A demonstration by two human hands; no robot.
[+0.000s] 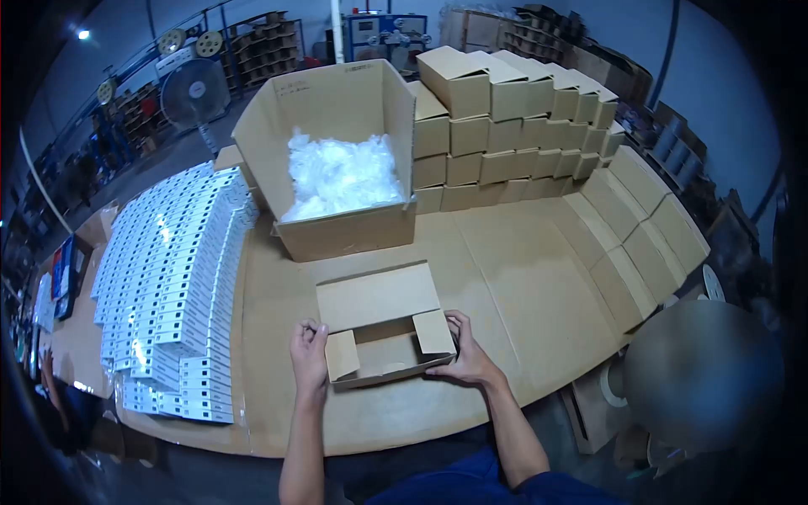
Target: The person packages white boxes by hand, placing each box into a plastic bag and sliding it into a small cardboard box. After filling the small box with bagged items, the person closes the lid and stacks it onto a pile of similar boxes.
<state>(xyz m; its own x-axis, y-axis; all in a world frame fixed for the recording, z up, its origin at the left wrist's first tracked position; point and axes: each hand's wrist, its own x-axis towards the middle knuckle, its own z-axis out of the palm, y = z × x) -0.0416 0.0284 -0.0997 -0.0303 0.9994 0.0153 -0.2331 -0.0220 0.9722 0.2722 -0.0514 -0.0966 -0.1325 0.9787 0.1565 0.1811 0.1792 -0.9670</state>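
An open cardboard box (pixel 389 370) rests on the table in front of me, its long lid flap raised at the back. Its two short side flaps lean over the opening, and the part of the inside that I see is bare cardboard. My left hand (pixel 310 353) grips the left end, thumb near the flap's corner. At the opposite end, my right hand (pixel 467 358) is wrapped around the side, with the thumb along the front edge and fingers behind the corner. Behind this box stands a large carton (pixel 349 236) holding crumpled clear plastic bags (pixel 345 172).
Stacked white small boxes (pixel 168 269) fill the left of the cardboard-covered table (pixel 454 261). Closed brown boxes (pixel 492 126) form a wall at the back right, with more boxes (pixel 631 240) along the right edge. A fan (pixel 194 91) stands behind. Another person's hand (pixel 48 364) shows far left.
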